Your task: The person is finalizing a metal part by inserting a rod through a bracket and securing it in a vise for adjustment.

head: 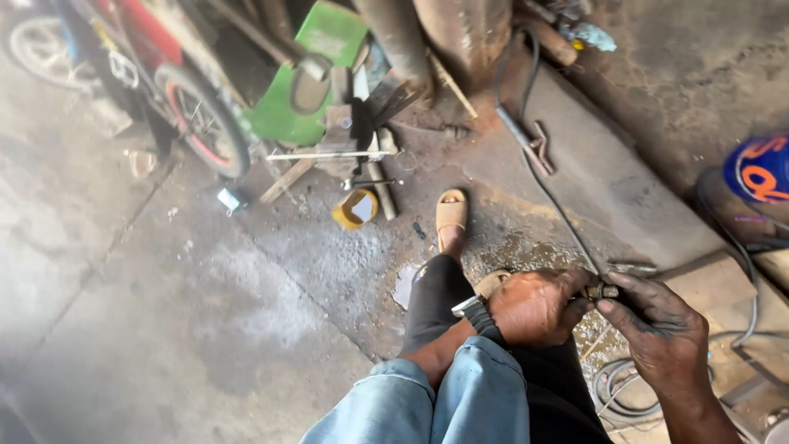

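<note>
Both the left hand (534, 306) and right hand (657, 333) were pinched closed on a small metal fitting (600, 290), seemingly rigid, light and best gripped at its ends.

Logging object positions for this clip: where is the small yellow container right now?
In the head view, the small yellow container sits on the concrete floor left of centre, just left of the person's sandalled foot and below the green metal piece.

2 hands (600, 316), 1 sandal (451, 211), 1 yellow tub (355, 209), 2 wheels (203, 119)
</note>
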